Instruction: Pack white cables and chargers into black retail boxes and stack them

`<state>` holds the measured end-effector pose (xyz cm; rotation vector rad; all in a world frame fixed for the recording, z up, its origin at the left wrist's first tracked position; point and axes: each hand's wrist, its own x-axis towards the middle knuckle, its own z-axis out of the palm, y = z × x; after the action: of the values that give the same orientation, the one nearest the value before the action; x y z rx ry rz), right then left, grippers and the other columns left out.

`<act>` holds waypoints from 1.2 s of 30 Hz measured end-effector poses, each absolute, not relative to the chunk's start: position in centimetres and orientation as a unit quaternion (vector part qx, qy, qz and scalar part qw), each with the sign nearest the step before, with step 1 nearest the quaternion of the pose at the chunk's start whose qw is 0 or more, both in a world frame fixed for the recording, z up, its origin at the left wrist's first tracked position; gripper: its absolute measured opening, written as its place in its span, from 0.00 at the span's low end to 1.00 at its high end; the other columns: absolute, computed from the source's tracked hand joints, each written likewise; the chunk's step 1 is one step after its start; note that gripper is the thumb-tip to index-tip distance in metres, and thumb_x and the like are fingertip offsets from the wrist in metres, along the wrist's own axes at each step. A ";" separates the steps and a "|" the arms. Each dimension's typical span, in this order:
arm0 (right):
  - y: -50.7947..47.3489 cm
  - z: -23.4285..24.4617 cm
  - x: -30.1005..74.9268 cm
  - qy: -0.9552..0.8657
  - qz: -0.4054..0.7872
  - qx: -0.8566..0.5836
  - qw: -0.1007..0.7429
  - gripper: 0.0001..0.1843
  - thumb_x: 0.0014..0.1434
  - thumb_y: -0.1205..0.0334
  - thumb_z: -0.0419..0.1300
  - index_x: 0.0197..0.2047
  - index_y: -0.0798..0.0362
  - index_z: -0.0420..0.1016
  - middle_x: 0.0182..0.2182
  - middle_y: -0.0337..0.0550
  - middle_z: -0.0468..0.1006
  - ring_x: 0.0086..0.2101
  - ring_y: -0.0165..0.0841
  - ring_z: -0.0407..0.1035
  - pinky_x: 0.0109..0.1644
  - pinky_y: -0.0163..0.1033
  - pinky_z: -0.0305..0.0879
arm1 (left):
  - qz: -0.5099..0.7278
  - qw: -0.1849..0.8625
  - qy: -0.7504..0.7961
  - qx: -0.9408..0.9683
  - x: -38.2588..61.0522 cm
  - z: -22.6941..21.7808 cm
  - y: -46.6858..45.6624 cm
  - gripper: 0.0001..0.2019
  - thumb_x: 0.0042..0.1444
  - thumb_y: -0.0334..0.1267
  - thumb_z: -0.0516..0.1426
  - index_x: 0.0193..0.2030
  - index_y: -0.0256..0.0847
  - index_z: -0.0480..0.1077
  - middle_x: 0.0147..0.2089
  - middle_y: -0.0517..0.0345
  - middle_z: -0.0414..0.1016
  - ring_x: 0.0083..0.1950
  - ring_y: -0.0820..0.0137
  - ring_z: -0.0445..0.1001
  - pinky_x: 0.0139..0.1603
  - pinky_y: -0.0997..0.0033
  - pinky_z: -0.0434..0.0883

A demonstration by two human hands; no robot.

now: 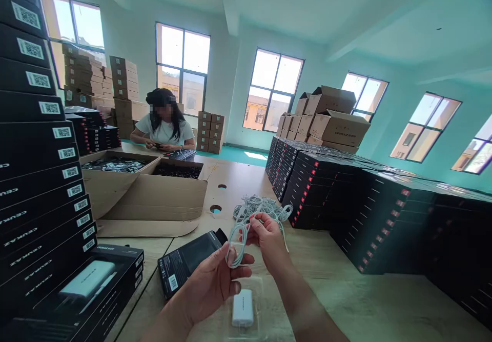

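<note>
My left hand (213,285) and my right hand (269,239) are raised together over the wooden table (346,290), both pinching one coiled white cable (235,244). Under my hands a small white charger (243,307) lies in a clear plastic tray. Just behind my hands a heap of more white cables (259,207) lies on the table. A flat black box (190,262) rests left of my hands.
Tall stacks of black boxes (34,178) stand at the left, with an open box holding a white device (86,280) in front. Long rows of black boxes (346,193) fill the right. An open carton (146,188) sits ahead. A person (164,124) works across the table.
</note>
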<state>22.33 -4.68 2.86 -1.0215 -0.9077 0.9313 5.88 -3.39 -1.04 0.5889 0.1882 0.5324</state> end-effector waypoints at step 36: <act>-5.2 2.8 22.9 -0.475 0.372 -0.533 0.594 0.14 0.46 0.51 0.69 0.25 0.53 0.75 0.22 0.36 0.73 0.24 0.28 0.63 0.24 0.33 0.59 | 0.374 0.882 0.119 0.260 6.5 -2.2 -2.3 0.13 0.59 0.39 0.65 0.29 0.32 0.74 0.36 0.48 0.76 0.32 0.75 0.70 0.28 0.79 0.67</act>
<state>22.89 -5.16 2.78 -1.2380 -1.1029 0.8655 6.47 -2.35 -2.17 0.5405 0.2474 0.7793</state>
